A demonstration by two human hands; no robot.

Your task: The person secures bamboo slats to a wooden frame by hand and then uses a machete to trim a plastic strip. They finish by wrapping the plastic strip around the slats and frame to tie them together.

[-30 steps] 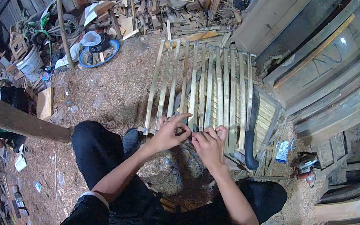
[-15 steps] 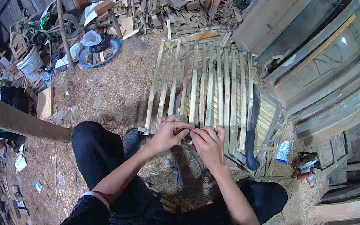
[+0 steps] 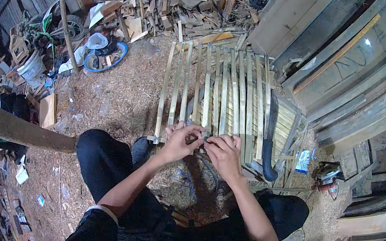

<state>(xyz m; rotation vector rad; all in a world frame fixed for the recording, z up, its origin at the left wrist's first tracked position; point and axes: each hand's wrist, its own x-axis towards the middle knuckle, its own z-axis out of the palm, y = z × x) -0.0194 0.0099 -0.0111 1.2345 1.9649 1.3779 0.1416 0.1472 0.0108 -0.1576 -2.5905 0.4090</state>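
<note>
My left hand [image 3: 182, 144] and my right hand [image 3: 224, 157] are close together at the near end of a row of pale wooden slats [image 3: 207, 90]. The fingertips of each are pinched and point toward the other hand. Whatever lies between them is too small to make out. The slats run away from me, side by side, joined by a crosspiece at the near end. Beside the rightmost slat lies a long dark tool with a curved end [image 3: 269, 172]. A second slatted panel [image 3: 283, 122] shows partly underneath.
Sawdust covers the ground. A blue basin [image 3: 120, 61] with odds and ends sits at left, near a leaning pole [image 3: 64, 9]. A thick beam [image 3: 20, 127] juts in from the left. Scrap wood [image 3: 197, 15] is heaped behind; boards [image 3: 380, 117] lean at right, near a power tool [image 3: 329, 180].
A small gap has opened between my fingertips, the left ones shifting slightly and parting from the right. The slats look about the same, with a slight shift of the view.
</note>
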